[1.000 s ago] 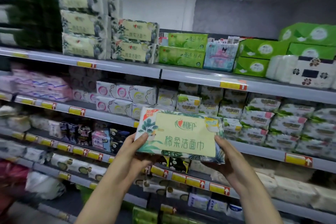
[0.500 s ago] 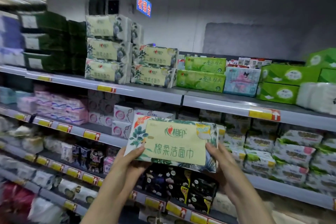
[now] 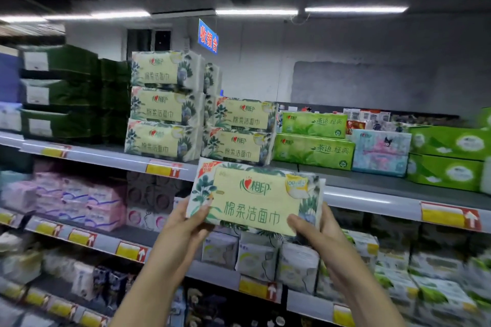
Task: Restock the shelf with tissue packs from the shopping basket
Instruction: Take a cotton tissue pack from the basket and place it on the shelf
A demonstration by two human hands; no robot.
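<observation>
A pale yellow tissue pack (image 3: 255, 199) with green leaf print is held up in front of the top shelf (image 3: 372, 198). My left hand (image 3: 186, 223) grips its lower left corner and my right hand (image 3: 316, 228) its lower right corner. Just above and behind it, matching packs stand on the top shelf: a stack of two (image 3: 239, 130) and, to its left, a stack of three (image 3: 163, 106). The shopping basket is out of view.
Right of the matching packs stand green tissue boxes (image 3: 314, 138), a pale blue pack (image 3: 381, 151) and more green boxes (image 3: 446, 156). Dark green packs (image 3: 66, 93) fill the top shelf's left. Lower shelves hold pink and white packs. A blue sign (image 3: 208, 37) hangs above.
Both hands have lifted the pack from the second shelf's level to the front edge of the top shelf. The view has tilted upward, bringing the ceiling lights into sight.
</observation>
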